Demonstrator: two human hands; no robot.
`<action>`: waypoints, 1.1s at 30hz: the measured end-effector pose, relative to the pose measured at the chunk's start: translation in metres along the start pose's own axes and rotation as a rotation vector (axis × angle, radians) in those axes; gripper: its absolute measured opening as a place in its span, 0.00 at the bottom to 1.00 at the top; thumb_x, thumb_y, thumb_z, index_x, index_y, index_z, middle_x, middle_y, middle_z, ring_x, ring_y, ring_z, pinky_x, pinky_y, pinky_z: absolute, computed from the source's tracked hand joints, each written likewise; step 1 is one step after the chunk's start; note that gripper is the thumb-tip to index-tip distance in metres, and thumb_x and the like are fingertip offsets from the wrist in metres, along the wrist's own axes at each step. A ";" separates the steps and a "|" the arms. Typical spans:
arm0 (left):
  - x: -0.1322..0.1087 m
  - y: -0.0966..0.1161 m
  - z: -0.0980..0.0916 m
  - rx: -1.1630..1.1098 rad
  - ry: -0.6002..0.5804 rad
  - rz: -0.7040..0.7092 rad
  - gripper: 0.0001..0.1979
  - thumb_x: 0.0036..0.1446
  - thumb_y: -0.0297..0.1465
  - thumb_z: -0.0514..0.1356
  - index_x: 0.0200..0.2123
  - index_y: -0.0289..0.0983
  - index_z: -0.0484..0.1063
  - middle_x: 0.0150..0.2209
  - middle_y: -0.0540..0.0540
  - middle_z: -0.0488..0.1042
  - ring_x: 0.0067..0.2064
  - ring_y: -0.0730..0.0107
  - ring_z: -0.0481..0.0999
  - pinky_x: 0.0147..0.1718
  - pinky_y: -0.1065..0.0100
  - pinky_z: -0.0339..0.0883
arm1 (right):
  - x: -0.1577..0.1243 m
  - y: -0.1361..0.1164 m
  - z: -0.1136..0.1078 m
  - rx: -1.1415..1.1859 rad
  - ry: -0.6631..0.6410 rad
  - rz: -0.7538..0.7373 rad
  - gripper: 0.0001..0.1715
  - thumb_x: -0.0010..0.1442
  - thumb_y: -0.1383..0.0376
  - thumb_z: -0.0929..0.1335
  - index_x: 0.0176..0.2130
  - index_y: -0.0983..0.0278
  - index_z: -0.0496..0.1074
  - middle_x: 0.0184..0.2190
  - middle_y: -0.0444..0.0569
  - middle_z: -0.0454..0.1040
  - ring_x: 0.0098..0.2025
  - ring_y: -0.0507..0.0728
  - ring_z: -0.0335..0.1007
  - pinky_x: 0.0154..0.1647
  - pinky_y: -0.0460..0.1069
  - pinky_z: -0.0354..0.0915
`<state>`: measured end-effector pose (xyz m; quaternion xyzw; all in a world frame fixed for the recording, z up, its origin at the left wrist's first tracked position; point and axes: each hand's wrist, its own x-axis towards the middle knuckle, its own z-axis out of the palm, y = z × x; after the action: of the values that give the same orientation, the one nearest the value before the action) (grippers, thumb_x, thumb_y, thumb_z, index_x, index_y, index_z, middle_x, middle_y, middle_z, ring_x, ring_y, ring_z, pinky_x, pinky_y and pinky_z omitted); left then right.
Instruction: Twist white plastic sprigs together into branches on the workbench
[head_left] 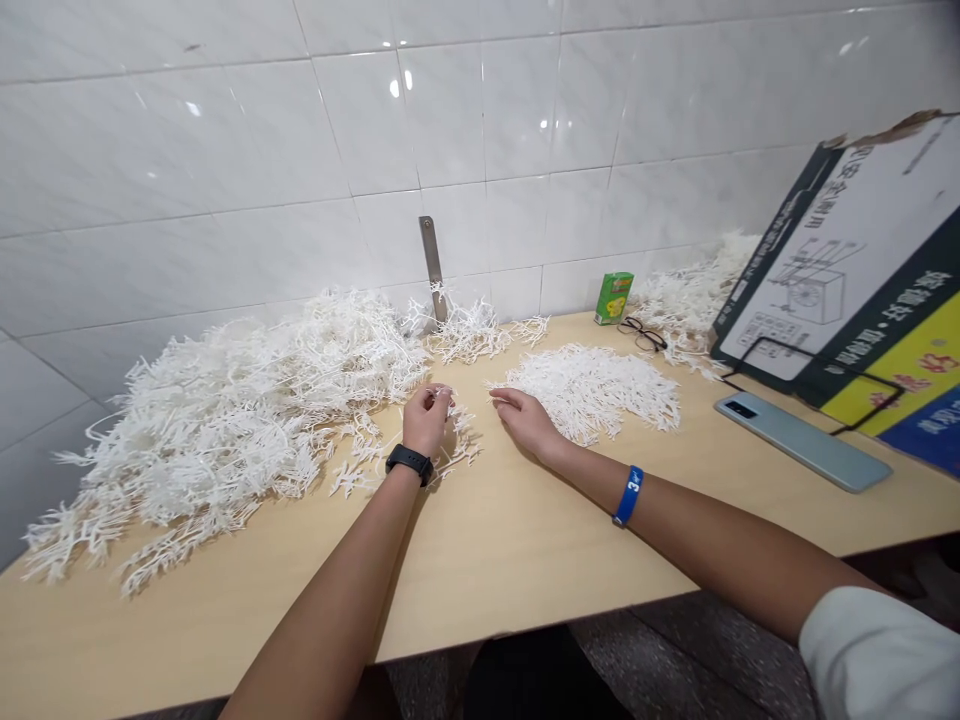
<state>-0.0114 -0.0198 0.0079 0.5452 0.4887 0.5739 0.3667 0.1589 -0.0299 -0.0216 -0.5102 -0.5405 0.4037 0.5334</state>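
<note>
My left hand (pixel 426 424), with a black watch on the wrist, is closed in a pinch, and a bit of a white branched piece (pixel 441 392) shows at its fingertips. Loose white branched pieces (pixel 461 445) lie on the table beside and under this hand. My right hand (pixel 523 420), above a blue wristband, has its fingers stretched out toward the left hand and holds nothing that I can see. Just beyond it lies a flat pile of small white pieces (pixel 592 390). To the left spreads a big, tangled heap of white branched sprigs (pixel 262 400).
A metal strip (pixel 431 262) stands upright against the tiled wall (pixel 480 120). Farther right are a small green box (pixel 613 298), eyeglasses (pixel 643 333), another white pile (pixel 694 290), a phone (pixel 802 440) and a large printed carton (pixel 840 270) with a black wire stand (pixel 817 357) before it.
</note>
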 end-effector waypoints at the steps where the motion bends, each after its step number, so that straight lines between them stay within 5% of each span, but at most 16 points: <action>1: -0.001 0.000 0.001 0.001 -0.036 -0.002 0.12 0.50 0.39 0.60 0.31 0.35 0.71 0.24 0.50 0.70 0.27 0.72 0.69 0.25 0.72 0.63 | -0.001 -0.001 0.000 0.005 0.009 -0.025 0.17 0.54 0.67 0.65 0.45 0.63 0.74 0.44 0.51 0.76 0.49 0.57 0.72 0.52 0.54 0.66; 8: -0.007 0.000 0.004 0.051 -0.251 0.040 0.13 0.51 0.40 0.61 0.30 0.34 0.72 0.24 0.50 0.71 0.26 0.74 0.67 0.26 0.72 0.61 | -0.014 -0.015 0.003 0.009 -0.056 -0.209 0.16 0.56 0.57 0.67 0.42 0.62 0.73 0.42 0.50 0.76 0.38 0.54 0.71 0.38 0.49 0.68; 16: -0.012 -0.001 0.008 0.072 -0.401 0.046 0.12 0.52 0.39 0.60 0.29 0.35 0.71 0.25 0.49 0.72 0.28 0.72 0.69 0.29 0.71 0.62 | -0.015 -0.019 0.002 -0.057 -0.142 -0.180 0.13 0.55 0.55 0.67 0.30 0.63 0.70 0.27 0.44 0.71 0.30 0.53 0.67 0.33 0.48 0.63; 33: -0.019 0.007 0.011 0.118 -0.535 0.113 0.12 0.55 0.38 0.57 0.28 0.35 0.70 0.24 0.50 0.69 0.27 0.72 0.66 0.31 0.70 0.61 | -0.010 -0.013 0.001 -0.113 -0.029 -0.146 0.11 0.52 0.59 0.64 0.24 0.63 0.66 0.23 0.44 0.68 0.29 0.53 0.62 0.33 0.49 0.59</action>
<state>0.0032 -0.0375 0.0092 0.7241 0.3763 0.3996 0.4176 0.1555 -0.0412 -0.0106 -0.4929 -0.6060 0.3396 0.5239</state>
